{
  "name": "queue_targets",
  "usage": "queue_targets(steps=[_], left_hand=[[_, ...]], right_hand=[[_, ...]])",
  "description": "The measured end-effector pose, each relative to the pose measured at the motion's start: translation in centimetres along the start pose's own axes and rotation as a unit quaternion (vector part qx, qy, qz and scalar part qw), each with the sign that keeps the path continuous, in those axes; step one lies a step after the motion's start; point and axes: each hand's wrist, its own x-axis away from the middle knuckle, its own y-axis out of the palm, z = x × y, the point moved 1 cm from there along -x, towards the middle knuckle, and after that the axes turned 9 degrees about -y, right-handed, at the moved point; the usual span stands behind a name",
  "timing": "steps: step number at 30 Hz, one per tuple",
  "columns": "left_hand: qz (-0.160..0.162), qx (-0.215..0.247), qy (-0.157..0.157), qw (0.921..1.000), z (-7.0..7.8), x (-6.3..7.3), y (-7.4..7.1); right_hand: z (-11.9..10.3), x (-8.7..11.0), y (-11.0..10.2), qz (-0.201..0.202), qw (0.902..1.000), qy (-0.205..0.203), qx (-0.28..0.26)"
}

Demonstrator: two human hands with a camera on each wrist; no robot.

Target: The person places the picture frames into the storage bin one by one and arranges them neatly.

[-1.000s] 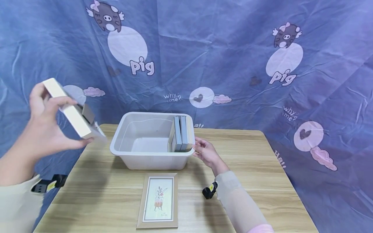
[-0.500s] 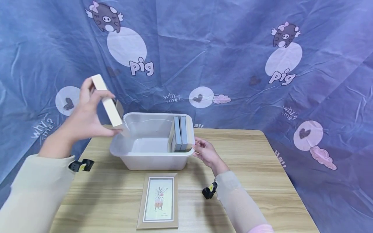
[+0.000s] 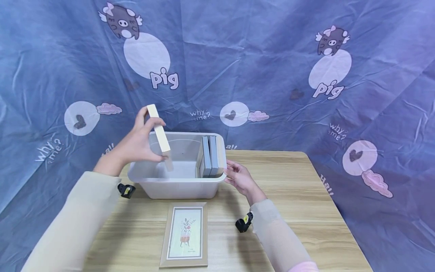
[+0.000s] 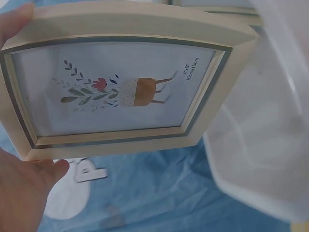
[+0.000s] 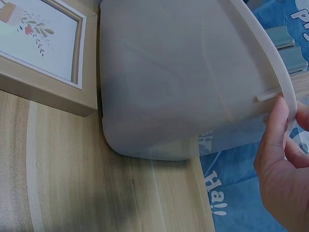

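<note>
My left hand (image 3: 138, 142) grips a cream picture frame (image 3: 159, 130) by its edges, tilted above the left part of a white plastic tub (image 3: 180, 187). In the left wrist view the held frame (image 4: 212, 111) shows a print of a plant in an orange pot. My right hand (image 3: 240, 176) holds the tub's right rim; the right wrist view shows its thumb and fingers (image 5: 274, 126) pinching that rim. Several picture frames (image 3: 213, 156), blue-grey and cream, stand upright side by side against the tub's right end.
A tan picture frame (image 3: 184, 262) lies face up on the wooden table (image 3: 282, 170) in front of the tub, showing a potted plant print. A blue cloth (image 3: 272, 75) with pig prints hangs behind the table.
The left hand has carried the cream picture frame rightward and down, from left of the tub to over it. My right hand has stayed on the rim.
</note>
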Motion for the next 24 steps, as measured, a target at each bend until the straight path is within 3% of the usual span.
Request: queue_targets(steps=[7,15,24], left_hand=[[-0.037,-0.005,-0.008,0.9993,-1.1,-0.5,3.2],[-0.108,-0.001,-0.049,0.993,-1.9,-0.5,6.0],[-0.148,0.01,-0.056,0.9873,-2.9,-0.4,8.9]], right_hand=[[0.0,0.0,0.0,0.003,1.0,0.001,0.0],[0.0,0.0,-0.1,0.007,1.0,0.002,0.0],[0.1,-0.1,0.0,0.011,0.9999,0.011,0.001]])
